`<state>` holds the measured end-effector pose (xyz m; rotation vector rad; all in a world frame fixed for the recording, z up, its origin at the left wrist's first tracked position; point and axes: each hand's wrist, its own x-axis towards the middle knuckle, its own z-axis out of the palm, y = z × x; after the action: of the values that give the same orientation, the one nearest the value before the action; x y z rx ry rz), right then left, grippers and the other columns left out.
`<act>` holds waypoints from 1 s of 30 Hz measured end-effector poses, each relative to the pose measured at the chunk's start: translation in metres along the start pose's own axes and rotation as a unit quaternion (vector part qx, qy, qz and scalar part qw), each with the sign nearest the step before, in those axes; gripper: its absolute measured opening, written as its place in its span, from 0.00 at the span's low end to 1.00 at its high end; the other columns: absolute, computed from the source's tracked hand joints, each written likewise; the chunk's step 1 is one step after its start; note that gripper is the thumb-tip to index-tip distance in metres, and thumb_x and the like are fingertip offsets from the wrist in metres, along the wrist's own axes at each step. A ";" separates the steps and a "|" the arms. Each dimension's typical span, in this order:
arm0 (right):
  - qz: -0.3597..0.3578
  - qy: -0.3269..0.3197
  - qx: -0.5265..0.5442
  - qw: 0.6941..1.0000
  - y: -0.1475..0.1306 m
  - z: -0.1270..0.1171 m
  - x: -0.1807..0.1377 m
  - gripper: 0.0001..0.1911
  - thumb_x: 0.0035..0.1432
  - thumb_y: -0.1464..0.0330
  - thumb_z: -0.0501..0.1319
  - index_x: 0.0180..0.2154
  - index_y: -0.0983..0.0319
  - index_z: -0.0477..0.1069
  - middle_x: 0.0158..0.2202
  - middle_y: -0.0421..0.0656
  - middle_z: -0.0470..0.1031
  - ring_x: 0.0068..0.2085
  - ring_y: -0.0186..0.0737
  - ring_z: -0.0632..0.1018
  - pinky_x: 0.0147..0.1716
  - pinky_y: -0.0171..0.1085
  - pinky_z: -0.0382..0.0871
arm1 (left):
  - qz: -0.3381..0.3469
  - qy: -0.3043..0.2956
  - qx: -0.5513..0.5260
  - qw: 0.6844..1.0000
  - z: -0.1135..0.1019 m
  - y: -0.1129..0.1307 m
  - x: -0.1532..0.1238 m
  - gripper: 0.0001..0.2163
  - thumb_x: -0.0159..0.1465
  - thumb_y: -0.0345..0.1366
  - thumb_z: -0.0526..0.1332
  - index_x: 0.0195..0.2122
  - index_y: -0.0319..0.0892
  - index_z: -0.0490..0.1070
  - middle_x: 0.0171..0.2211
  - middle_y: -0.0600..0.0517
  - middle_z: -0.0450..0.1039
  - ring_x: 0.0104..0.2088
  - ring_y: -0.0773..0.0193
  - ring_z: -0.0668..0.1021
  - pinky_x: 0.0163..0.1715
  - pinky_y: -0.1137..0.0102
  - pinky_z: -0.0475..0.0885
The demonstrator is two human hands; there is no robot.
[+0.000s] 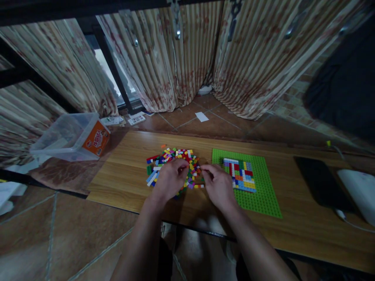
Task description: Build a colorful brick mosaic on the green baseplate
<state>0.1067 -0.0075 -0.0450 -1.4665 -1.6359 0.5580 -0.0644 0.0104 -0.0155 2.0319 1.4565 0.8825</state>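
A loose pile of small coloured toy bricks [191, 156] lies on the wooden table. Over its near side is my left hand [170, 178], thumb and forefinger pinched together; a speck of orange shows at the fingertips, too small to name. To the right of the pile, my right hand [218, 184] is also pinched, its fingertips by the pile's edge, and what they hold cannot be made out. Beside that hand a flat panel of joined bricks [240, 173] in many colours rests on a green studded baseplate [262, 171]. My right hand covers the baseplate's near left part.
A clear plastic box [73, 134] with an orange label stands beyond the table's left end. On the table's right side lie a black tablet-like slab [322, 183] and a white object [359, 191] with a cable. Striped curtains [164, 58] hang behind; papers [136, 118] lie on the floor.
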 end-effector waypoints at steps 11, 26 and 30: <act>0.021 -0.023 -0.159 0.987 0.000 0.013 0.006 0.09 0.59 0.68 0.58 0.34 0.61 0.77 0.35 0.46 0.76 0.34 0.43 0.76 0.36 0.41 0.68 | -0.016 0.009 0.094 0.995 -0.004 -0.010 -0.003 0.12 0.58 0.25 0.57 0.38 0.42 0.78 0.36 0.49 0.79 0.33 0.63 0.79 0.33 0.71 0.71; 0.083 0.016 0.133 0.987 -0.014 0.007 0.003 0.09 0.57 0.63 0.60 0.35 0.59 0.77 0.33 0.43 0.78 0.33 0.40 0.76 0.35 0.39 0.70 | 0.030 -0.001 -0.017 0.999 0.006 0.005 -0.002 0.12 0.60 0.31 0.62 0.46 0.43 0.74 0.41 0.49 0.78 0.35 0.62 0.78 0.38 0.68 0.73; 0.196 -0.012 0.348 0.917 -0.021 0.003 0.003 0.12 0.49 0.59 0.66 0.32 0.60 0.78 0.25 0.38 0.76 0.25 0.34 0.72 0.26 0.35 0.66 | 0.044 0.003 -0.048 0.998 0.014 0.017 -0.001 0.09 0.62 0.30 0.60 0.43 0.43 0.74 0.38 0.50 0.78 0.36 0.63 0.79 0.40 0.69 0.73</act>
<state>0.0923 -0.0080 -0.0292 -1.2238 -0.9797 1.2411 -0.0433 0.0040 -0.0136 2.0356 1.3116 0.9768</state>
